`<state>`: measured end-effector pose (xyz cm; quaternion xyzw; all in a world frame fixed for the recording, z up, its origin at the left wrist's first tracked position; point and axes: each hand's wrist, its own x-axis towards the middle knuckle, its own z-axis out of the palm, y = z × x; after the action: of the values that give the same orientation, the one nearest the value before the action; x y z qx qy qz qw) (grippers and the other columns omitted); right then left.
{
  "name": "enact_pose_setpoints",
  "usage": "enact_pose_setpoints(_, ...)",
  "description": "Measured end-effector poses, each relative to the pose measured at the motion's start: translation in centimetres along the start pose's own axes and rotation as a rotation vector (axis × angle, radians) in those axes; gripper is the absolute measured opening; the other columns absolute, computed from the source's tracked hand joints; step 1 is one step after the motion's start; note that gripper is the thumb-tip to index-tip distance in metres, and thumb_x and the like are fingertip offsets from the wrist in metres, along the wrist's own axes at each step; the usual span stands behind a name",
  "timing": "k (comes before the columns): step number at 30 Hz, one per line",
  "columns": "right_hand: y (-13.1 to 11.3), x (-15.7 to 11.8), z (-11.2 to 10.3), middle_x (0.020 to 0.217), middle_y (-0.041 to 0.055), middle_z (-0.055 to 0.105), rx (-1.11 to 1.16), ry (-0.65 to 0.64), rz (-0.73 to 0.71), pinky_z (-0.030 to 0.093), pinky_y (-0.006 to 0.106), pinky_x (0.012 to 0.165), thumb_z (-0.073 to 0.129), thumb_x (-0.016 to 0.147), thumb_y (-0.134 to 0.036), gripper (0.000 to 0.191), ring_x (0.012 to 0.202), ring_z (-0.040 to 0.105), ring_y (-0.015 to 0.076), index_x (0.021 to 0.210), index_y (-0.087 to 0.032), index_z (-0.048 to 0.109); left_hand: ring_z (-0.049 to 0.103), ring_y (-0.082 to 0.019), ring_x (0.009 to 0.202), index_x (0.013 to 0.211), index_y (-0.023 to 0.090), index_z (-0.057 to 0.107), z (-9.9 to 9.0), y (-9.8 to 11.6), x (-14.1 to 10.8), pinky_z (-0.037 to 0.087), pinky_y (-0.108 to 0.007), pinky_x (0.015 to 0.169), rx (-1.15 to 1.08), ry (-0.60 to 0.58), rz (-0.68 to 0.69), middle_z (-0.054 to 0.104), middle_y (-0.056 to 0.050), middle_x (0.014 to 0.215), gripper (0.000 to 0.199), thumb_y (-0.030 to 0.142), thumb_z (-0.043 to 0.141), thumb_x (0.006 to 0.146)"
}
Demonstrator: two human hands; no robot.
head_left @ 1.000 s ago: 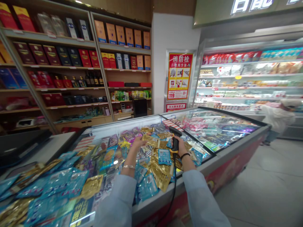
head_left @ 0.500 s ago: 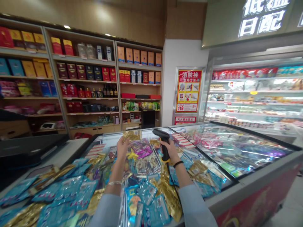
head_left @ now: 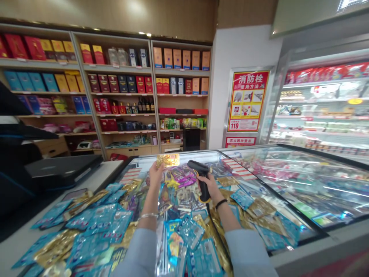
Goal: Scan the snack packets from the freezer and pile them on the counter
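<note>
My left hand (head_left: 155, 175) is raised over the chest freezer and pinches a shiny gold foil packet (head_left: 168, 160) by its lower edge. My right hand (head_left: 212, 185) grips a black handheld barcode scanner (head_left: 202, 179) with yellow trim, its head pointing to the left, toward the packet. The two stand apart, with a short gap between them. A black cable (head_left: 212, 219) hangs from the scanner down among the goods. Below my hands lies a heap of blue and gold snack packets (head_left: 184, 200).
The glass-topped chest freezer (head_left: 300, 173) extends to the right. A white counter (head_left: 72, 169) with a black laptop-like device (head_left: 62, 167) stands at left. Behind are wooden shelves of boxed liquor (head_left: 121, 84), a red fire hydrant poster (head_left: 248, 100) and a chilled display case (head_left: 323, 111).
My left hand has risen from the pile and now holds the gold packet up. The scanner has lifted too. The whole scene has shifted right in view as my head turned left.
</note>
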<state>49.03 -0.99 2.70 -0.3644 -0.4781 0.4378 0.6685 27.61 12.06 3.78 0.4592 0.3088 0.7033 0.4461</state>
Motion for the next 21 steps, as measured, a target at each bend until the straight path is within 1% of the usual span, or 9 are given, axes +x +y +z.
enact_pose_setpoints(6, -0.6, -0.4, 0.7, 0.045, -0.0012, 0.055, 0.000, -0.047, 0.033, 0.036, 0.022, 0.035, 0.069, 0.065, -0.031, 0.018, 0.033, 0.048, 0.0111, 0.059, -0.018, 0.058, 0.067, -0.019, 0.077, 0.092, 0.013, 0.061, -0.3, -0.3, 0.4, 0.060, -0.039, 0.074, 0.019, -0.010, -0.013, 0.068, -0.004, 0.083, 0.054, 0.043, 0.080, 0.052)
enact_pose_setpoints(12, -0.4, -0.3, 0.4, 0.046, -0.0010, 0.055, 0.008, -0.016, 0.027, 0.037, 0.023, 0.035, 0.069, 0.066, -0.032, 0.019, 0.033, 0.048, 0.0111, 0.060, -0.018, 0.058, 0.067, -0.020, 0.078, 0.094, 0.013, 0.063, -0.3, -0.6, 0.3, 0.059, -0.041, 0.077, 0.023, -0.016, -0.012, 0.069, -0.005, 0.084, 0.056, 0.043, 0.081, 0.051)
enact_pose_setpoints(15, -0.2, -0.1, 0.1, 0.047, -0.0008, 0.057, 0.025, -0.009, 0.037, 0.038, 0.023, 0.034, 0.069, 0.065, -0.033, 0.019, 0.033, 0.048, 0.0110, 0.061, -0.017, 0.059, 0.066, -0.019, 0.074, 0.094, 0.013, 0.062, -0.2, -0.5, 0.3, 0.060, -0.041, 0.074, 0.001, -0.004, -0.019, 0.068, -0.004, 0.081, 0.057, 0.044, 0.081, 0.049)
enact_pose_setpoints(18, -0.9, -0.3, 0.0, 0.050, -0.0013, 0.058, 0.069, 0.034, 0.044, 0.037, 0.022, 0.032, 0.069, 0.062, -0.034, 0.019, 0.032, 0.049, 0.0112, 0.065, -0.017, 0.060, 0.065, -0.016, 0.070, 0.091, 0.013, 0.062, -0.3, 0.4, 0.5, 0.060, -0.040, 0.074, -0.012, 0.046, 0.004, 0.067, -0.002, 0.078, 0.054, 0.042, 0.081, 0.050)
enact_pose_setpoints(21, -2.5, -1.4, -0.1, 0.049, -0.0020, 0.058, 0.073, 0.078, 0.035, 0.037, 0.022, 0.032, 0.069, 0.062, -0.034, 0.021, 0.032, 0.049, 0.0113, 0.067, -0.017, 0.059, 0.065, -0.014, 0.071, 0.086, 0.013, 0.062, -0.9, 2.6, 0.4, 0.060, -0.040, 0.079, -0.007, 0.111, 0.096, 0.066, -0.002, 0.079, 0.046, 0.041, 0.078, 0.054)
